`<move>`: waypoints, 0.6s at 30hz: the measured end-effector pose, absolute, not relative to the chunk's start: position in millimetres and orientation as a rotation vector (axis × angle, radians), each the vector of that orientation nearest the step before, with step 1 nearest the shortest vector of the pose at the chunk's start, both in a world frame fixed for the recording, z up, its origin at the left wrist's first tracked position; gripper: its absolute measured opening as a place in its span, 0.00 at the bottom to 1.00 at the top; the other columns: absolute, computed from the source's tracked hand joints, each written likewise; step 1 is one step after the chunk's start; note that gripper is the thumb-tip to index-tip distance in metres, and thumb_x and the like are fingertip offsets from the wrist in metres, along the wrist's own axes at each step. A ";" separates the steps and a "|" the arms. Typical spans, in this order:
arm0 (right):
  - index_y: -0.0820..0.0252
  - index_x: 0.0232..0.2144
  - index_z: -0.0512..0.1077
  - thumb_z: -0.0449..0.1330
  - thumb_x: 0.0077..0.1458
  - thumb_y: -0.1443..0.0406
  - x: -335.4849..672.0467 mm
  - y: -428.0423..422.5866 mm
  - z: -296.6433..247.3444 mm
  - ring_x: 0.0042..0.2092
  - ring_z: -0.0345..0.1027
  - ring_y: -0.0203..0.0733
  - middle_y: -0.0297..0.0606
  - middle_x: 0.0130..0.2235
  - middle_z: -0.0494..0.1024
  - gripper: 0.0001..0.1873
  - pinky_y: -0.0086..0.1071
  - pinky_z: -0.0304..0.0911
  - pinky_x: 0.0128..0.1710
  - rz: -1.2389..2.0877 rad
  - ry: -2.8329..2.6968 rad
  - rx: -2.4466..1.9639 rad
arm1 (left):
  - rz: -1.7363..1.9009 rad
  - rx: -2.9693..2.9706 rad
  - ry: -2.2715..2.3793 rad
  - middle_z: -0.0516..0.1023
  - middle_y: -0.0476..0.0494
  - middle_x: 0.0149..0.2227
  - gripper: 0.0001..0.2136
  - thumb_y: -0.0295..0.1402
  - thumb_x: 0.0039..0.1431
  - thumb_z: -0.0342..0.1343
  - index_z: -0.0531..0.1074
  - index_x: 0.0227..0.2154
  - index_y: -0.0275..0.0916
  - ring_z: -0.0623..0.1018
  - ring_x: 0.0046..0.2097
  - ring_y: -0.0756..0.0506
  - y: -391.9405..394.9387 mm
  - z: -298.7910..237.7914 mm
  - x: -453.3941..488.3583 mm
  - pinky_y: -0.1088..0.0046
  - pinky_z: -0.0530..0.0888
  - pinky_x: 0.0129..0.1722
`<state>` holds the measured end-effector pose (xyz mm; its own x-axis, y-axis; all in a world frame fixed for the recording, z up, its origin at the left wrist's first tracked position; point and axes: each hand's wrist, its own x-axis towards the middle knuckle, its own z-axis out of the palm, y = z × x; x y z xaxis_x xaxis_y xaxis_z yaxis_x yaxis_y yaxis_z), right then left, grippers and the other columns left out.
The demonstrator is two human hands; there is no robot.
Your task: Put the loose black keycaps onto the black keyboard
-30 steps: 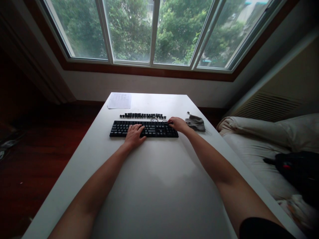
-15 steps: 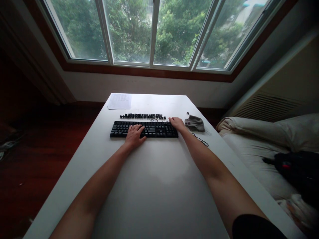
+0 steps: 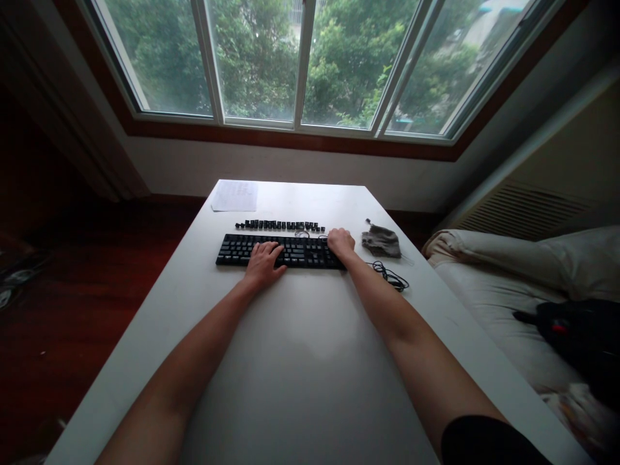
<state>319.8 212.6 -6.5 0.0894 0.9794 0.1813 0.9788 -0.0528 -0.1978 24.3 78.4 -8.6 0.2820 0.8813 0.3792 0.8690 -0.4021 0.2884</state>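
So, keyboard (image 3: 237, 250): flat on the white desk (image 3: 300, 361); probably stiff, light black plastic, best held at both short ends.
Left hand (image 3: 264, 263): grip wide, palm down on the keys.
Right hand (image 3: 340, 242): at the keyboard's right end, curled; grip unclear.
Keycaps (image 3: 278, 225): loose row just behind, small and hard.
Pouch (image 3: 381, 241): soft grey cloth.
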 end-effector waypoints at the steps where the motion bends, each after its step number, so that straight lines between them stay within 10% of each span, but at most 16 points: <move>1: 0.60 0.46 0.81 0.47 0.68 0.60 321.0 212.5 -6.6 0.50 0.72 0.55 0.57 0.48 0.79 0.23 0.41 0.68 0.47 -0.002 -1.960 -2.080 | 0.767 2.492 1.705 0.68 0.38 0.66 0.28 0.43 0.60 0.61 0.69 0.63 0.45 0.64 0.68 0.33 78.2 -8.4 24.3 0.47 0.52 0.72; 18: 0.58 0.47 0.79 0.50 0.64 0.68 364.1 149.2 -0.2 0.53 0.66 0.51 0.46 0.50 0.77 0.18 0.39 0.62 0.56 -0.007 -2.116 -1.575 | 0.746 2.514 1.714 0.69 0.38 0.66 0.29 0.43 0.60 0.61 0.69 0.63 0.45 0.64 0.68 0.34 77.8 -7.7 25.6 0.47 0.52 0.72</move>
<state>364.1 149.2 -0.2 -0.2070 0.8973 0.3898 0.8998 0.3310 -0.2843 25.6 77.8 -7.7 0.2881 0.8803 0.3769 0.8759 -0.4014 0.2679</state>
